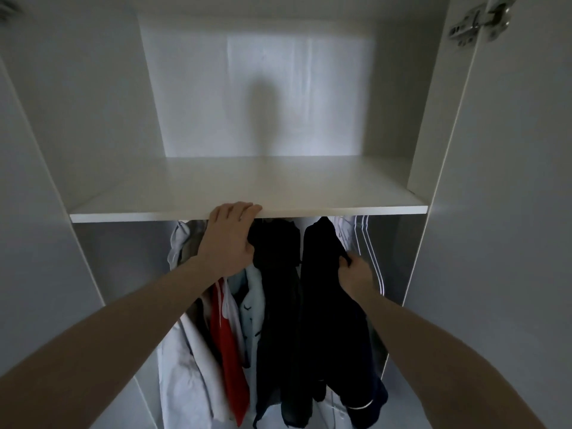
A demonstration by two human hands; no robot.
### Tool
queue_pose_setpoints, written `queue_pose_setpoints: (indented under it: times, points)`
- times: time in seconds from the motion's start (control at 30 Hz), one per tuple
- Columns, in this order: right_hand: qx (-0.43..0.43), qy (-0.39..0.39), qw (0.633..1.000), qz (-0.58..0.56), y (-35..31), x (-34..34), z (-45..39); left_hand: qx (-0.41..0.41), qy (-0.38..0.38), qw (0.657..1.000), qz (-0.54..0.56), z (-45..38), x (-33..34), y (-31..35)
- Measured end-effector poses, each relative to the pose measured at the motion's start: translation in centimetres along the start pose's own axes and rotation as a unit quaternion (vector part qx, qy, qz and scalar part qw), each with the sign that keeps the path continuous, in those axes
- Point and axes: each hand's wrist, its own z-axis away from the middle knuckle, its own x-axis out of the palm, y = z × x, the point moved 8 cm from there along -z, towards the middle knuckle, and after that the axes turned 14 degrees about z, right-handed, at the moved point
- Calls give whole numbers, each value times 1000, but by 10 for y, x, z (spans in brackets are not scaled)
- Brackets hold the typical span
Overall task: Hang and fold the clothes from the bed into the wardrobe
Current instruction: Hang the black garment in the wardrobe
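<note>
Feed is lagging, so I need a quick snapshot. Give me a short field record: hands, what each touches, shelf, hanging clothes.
left hand: reaches under the shelf's front edge beside a black garment; grip hidden
right hand: pinches the dark navy garment
shelf: white, nothing on it in view
hanging clothes: red garment, pale blue shirt, white striped garment at far right
wardrobe door hinge: top right

No text, label, brand, number or sign can be read anywhere in this view.
</note>
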Motion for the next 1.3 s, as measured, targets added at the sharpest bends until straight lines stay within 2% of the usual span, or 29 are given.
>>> queue_pose_setpoints:
  times: [0.17,0.4,0.63,0.73,0.8,0.9,1.13,1.2,1.3]
  points:
    - [-35,-39,998,21,-23,24,-29,-1,35,999,-8,-4,13,-8]
    - [-23,-77,996,44,-31,62,-55,1,59,998,-3,-7,21,-20]
    - [-38,-189,977,96,-39,113,-55,-16,57,998,-2,-9,26,-21]
    - [-29,-211,969,123,-39,123,-55,-21,51,998,4,-9,25,-19]
    - [-16,-188,974,126,-38,122,-54,-20,50,999,8,-7,24,-18]
    - [14,-103,991,84,-33,111,-49,-24,44,999,12,-8,21,-17]
    - [1,-64,996,69,-13,100,-19,-48,31,998,0,-6,23,-14]
    - [23,-41,998,39,-2,90,-15,-57,40,998,0,-7,26,-14]
    - [40,38,998,37,15,62,-15,-62,72,995,15,-8,29,-16]
